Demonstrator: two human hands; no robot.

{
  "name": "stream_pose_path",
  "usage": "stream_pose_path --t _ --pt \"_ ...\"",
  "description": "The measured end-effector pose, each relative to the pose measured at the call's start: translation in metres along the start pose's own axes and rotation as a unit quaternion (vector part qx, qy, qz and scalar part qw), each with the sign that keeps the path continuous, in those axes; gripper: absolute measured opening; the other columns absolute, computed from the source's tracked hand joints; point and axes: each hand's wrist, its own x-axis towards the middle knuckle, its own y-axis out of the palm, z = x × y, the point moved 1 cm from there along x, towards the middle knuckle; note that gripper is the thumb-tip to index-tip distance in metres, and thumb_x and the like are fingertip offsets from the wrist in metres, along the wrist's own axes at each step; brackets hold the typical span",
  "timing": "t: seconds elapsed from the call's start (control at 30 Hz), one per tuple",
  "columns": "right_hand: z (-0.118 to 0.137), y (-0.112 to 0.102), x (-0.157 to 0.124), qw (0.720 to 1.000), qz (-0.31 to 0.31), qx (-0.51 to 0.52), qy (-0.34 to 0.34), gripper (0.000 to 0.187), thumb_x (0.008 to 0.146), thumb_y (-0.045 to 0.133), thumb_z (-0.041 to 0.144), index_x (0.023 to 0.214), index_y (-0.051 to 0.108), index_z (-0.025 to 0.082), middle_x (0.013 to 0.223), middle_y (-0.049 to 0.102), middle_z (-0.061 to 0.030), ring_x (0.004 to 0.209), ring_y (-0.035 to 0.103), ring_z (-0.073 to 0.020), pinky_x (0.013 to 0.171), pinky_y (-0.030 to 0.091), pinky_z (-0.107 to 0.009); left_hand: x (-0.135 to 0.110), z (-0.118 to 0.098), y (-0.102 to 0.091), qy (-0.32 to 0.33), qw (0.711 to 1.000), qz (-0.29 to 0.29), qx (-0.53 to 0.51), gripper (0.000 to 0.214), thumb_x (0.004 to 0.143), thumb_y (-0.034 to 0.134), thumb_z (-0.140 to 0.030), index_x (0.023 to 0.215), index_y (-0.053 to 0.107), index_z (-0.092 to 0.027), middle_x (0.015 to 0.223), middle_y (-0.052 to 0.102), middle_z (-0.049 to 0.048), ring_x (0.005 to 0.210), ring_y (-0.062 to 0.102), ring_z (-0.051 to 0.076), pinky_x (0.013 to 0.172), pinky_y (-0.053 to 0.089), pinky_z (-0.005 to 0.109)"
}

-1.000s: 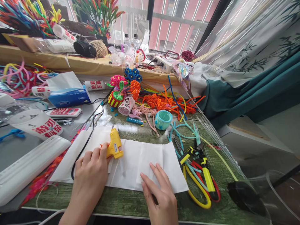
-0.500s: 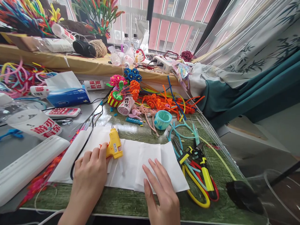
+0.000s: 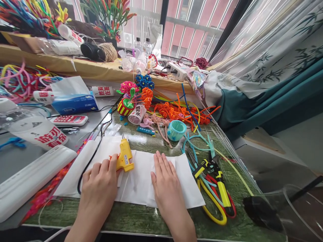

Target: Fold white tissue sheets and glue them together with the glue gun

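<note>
My left hand (image 3: 101, 183) rests on the white paper (image 3: 137, 186), its fingers curled loosely against the handle of a yellow glue gun (image 3: 124, 156) that lies on the sheet. A black cord (image 3: 94, 153) runs from the gun up the table. My right hand (image 3: 165, 181) lies flat on the paper with its fingers stretched out, to the right of the gun. The paper covers the green table top (image 3: 141, 218) in front of me.
Yellow-handled pliers (image 3: 218, 181) and scissors lie right of the paper among teal pipe cleaners. A teal ring (image 3: 176, 130), an orange pipe-cleaner pile (image 3: 176, 111) and small craft flowers (image 3: 133, 95) sit behind. At the left are a tissue pack (image 3: 74, 104), a calculator (image 3: 68, 120) and a white bar (image 3: 30, 181).
My right hand has slid forward and left across the paper, from its lower right part to the middle. My left hand has stayed by the glue gun.
</note>
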Motion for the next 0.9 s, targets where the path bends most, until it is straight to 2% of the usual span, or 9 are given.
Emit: stream_pose_path --t 0.23,0.57,0.9 --pt "-0.003 -0.006 0.004 0.999 0.046 0.003 0.004 0.054 0.104 0.031 0.026 0.155 0.025 0.010 0.162 0.019 -0.0022 0.150 0.025 -0.0252 0.121 0.031 -0.049 -0.002 0.001 0.000 0.002 1.000 0.000 -0.005 0.037 0.099 0.041 -0.027 0.127 0.055 -0.008 0.089 0.064 0.0085 0.084 0.056 0.028 0.074 0.035 0.040" --pt "-0.010 -0.010 0.005 0.998 0.026 0.048 -0.003 0.053 0.104 0.029 0.027 0.155 0.027 0.011 0.161 0.023 -0.0040 0.150 0.027 -0.0225 0.121 0.031 -0.046 -0.001 0.001 0.001 0.000 1.000 -0.005 -0.013 0.036 0.099 0.041 -0.027 0.127 0.055 -0.009 0.091 0.065 0.0084 0.084 0.057 0.028 0.074 0.036 0.040" --pt "-0.011 -0.008 0.010 0.999 0.020 0.043 -0.006 0.053 0.104 0.026 0.026 0.155 0.028 0.010 0.162 0.026 -0.0045 0.150 0.028 -0.0220 0.122 0.030 -0.044 0.000 0.000 0.000 -0.003 1.000 -0.003 -0.015 0.034 0.099 0.041 -0.025 0.126 0.055 -0.009 0.090 0.065 0.0082 0.084 0.056 0.028 0.074 0.036 0.040"
